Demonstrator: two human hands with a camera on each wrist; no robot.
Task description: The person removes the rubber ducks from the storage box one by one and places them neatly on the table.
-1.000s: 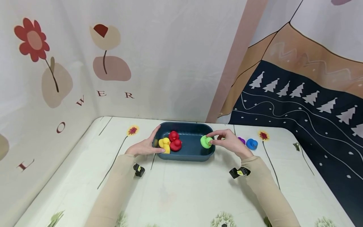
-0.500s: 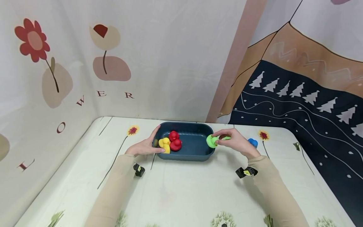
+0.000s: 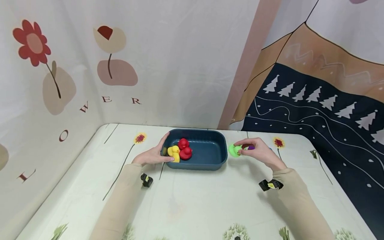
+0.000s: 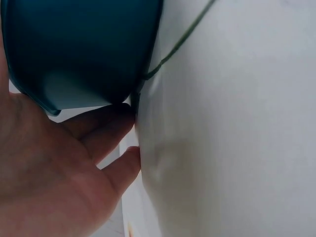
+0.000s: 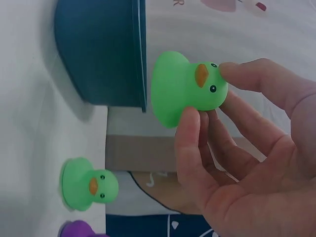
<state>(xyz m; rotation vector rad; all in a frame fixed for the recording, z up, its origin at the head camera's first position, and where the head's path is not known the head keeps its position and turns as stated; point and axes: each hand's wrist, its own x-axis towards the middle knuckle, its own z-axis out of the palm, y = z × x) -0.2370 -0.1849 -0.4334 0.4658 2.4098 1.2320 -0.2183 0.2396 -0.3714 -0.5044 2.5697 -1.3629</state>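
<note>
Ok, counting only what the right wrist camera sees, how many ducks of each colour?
Green: 2 (one duck in the right hand, the other green duck on the table)
Purple: 1 (purple duck, cut off by the picture's edge)
Total: 3

An orange-beaked light-green toy duck (image 5: 170, 91) is hanging upright, pinched by the right hand (image 3: 260, 152); a dark-blue tray (image 3: 198, 166) is lying level, its end sitting within the grasp of the left hand (image 3: 152, 155).
</note>
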